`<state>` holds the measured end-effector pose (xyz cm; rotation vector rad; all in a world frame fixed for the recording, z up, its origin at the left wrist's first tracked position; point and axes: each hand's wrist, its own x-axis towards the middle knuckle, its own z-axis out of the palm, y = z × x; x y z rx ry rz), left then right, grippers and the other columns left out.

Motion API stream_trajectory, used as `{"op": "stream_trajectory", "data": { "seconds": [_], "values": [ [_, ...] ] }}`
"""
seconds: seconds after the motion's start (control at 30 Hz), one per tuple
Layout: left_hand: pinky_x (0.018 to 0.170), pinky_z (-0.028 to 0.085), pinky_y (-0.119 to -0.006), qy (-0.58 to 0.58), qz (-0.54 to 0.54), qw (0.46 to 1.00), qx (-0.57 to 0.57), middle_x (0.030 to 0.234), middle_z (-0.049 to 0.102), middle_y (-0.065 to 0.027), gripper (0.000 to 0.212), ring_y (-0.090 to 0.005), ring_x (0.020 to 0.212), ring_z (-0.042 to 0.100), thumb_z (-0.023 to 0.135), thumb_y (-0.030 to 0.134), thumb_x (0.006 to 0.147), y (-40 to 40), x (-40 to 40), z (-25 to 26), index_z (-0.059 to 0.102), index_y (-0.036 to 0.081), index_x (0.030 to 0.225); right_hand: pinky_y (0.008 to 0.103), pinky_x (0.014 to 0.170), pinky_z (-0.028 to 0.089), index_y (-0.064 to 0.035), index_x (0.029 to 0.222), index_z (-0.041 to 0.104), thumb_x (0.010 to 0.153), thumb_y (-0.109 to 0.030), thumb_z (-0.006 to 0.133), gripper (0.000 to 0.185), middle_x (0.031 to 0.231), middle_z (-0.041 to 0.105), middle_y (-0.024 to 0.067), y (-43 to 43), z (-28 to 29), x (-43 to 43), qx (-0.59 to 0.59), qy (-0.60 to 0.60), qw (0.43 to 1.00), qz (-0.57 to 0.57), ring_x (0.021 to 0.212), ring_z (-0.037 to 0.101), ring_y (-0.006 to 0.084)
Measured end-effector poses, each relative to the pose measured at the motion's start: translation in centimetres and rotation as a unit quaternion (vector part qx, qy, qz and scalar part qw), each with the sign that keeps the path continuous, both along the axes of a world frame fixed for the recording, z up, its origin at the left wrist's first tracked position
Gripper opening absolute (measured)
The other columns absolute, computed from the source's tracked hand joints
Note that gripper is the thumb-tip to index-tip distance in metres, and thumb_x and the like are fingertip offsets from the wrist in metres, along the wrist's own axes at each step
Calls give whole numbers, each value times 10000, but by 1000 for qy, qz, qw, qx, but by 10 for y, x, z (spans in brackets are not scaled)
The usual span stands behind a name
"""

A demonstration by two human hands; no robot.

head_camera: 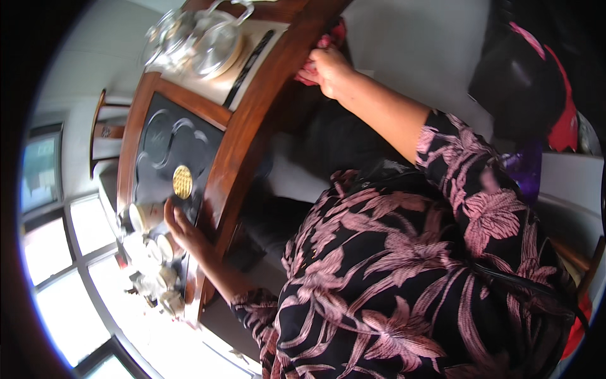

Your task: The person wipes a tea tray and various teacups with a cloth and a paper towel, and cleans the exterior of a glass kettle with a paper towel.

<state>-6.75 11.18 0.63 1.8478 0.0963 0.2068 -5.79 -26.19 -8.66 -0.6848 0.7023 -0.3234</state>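
My right hand (334, 71) grips a red and pink cloth (307, 76) against the outer side of the wooden table's rim (265, 90). Part of the cloth is hidden behind the fingers. With its fingers extended and holding nothing, my left hand (182, 232) is over the near part of a black inset tea tray (163, 137). Its fingertips are close to a round gold-coloured patterned disc (182, 182) on that tray. Beside this hand, a pale cup (143, 218) and several smaller cups stand in bright glare.
Glass vessels and a metal-lidded pot (215, 49) stand on a pale panel, with a dark strip (248, 68) beside them. A wooden chair (108, 131) is beyond the table. Dark and red bags or cloths (525, 90) are behind me. Bright windows (61, 303) are at the lower left.
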Motion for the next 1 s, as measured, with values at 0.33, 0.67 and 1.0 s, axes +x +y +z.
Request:
{"op": "stream_trajectory", "data": {
  "seconds": [0.33,0.67,1.0],
  "values": [
    [975,373,-350,-213,70,948,227,1150,592,-140,354,-253,1080,526,431,269,1001,32,6,-12,578,-2,1174,330,705,562,-46,1087,498,855,-58,447,238,914,620,125,64,12,-32,-47,31,975,214,765,653,204],
    [946,403,-351,-167,49,956,237,1104,594,-142,265,-261,1045,542,529,190,955,38,15,-25,600,-1,1125,297,899,433,-108,990,584,860,-103,580,130,985,605,22,121,60,-37,-156,-289,838,435,912,531,101],
    [935,385,-397,-193,39,944,265,1087,599,-133,229,-295,1051,522,548,154,920,24,15,-22,612,22,1096,397,757,518,-44,1004,606,827,-152,535,219,936,663,116,-107,26,15,-456,-33,881,-122,856,647,279]
  ]
}}
